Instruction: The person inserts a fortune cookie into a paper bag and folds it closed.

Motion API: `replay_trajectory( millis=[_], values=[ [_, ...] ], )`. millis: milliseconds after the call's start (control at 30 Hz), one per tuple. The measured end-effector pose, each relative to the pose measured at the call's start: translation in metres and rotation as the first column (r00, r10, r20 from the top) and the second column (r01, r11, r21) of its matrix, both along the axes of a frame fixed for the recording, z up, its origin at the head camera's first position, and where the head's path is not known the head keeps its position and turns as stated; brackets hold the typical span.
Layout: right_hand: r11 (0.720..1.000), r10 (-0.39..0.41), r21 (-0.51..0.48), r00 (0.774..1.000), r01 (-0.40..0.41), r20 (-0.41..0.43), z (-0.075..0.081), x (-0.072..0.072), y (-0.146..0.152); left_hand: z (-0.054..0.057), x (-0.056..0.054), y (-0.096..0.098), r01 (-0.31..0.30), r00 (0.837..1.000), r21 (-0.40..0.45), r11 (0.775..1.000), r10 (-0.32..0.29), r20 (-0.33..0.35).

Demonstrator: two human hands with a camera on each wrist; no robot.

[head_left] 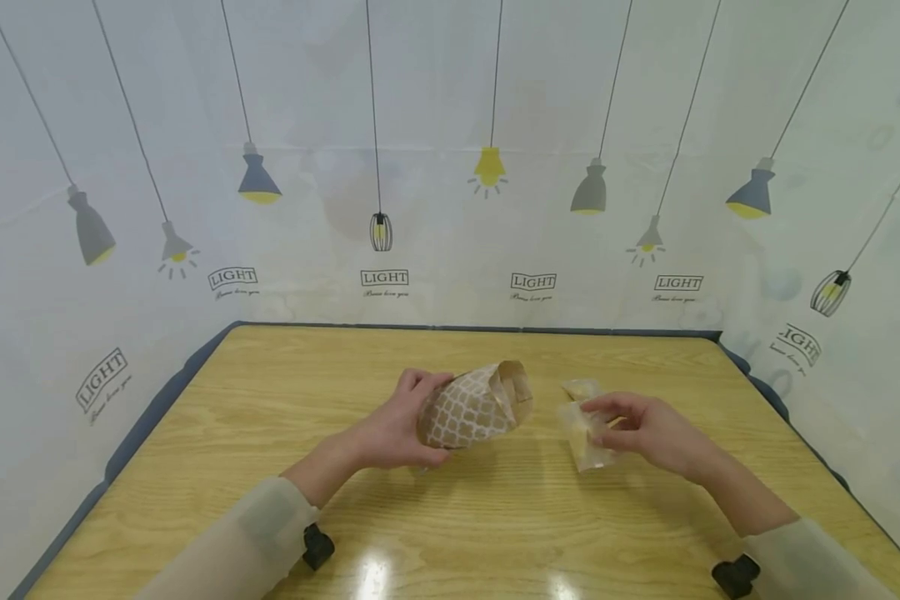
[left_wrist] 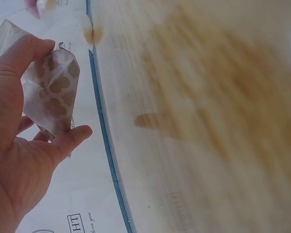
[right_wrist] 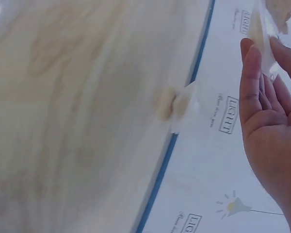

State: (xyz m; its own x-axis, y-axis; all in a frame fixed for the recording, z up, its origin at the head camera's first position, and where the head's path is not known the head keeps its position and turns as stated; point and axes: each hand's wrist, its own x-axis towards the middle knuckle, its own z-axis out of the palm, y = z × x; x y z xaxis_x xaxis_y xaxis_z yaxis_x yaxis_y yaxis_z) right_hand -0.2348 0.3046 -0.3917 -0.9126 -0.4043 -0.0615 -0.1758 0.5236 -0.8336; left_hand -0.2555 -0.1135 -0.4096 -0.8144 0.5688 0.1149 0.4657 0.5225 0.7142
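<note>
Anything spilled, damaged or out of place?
Nothing stands out: the left hand holds a brown-white patterned paper bag, the right hand a clear plastic packet, and a second packet lies on the yellowish wooden table.

Tilted, open-mouthed brown-and-white patterned paper bag (head_left: 461, 414) in left fingers (head_left: 429, 457)
Clear plastic packet (head_left: 582, 447) in right fingers (head_left: 609, 403); second clear packet (head_left: 581, 387) just beyond.

We look into a screened-off spot, home or office we cannot tell: pale sheets (head_left: 435, 92) printed with lamps (head_left: 258, 177) and "LIGHT" labels (head_left: 384, 277) enclose a wood-grain surface (head_left: 495, 517).
</note>
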Motion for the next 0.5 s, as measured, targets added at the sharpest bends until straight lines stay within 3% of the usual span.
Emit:
replay_trajectory(
  millis=[267,500],
  values=[
    [0.993,-0.036,-0.117,0.999,0.033,-0.025,0.031,0.01,-0.014,0.002,0.001,0.001,0.0,1.0,-0.005,1.0,0.0,0.004],
    [0.998,-0.009,-0.067,0.997,0.004,-0.07,0.048,0.013,-0.036,0.0,0.001,0.002,0.017,1.0,-0.002,1.0,-0.017,0.016]
  ],
)
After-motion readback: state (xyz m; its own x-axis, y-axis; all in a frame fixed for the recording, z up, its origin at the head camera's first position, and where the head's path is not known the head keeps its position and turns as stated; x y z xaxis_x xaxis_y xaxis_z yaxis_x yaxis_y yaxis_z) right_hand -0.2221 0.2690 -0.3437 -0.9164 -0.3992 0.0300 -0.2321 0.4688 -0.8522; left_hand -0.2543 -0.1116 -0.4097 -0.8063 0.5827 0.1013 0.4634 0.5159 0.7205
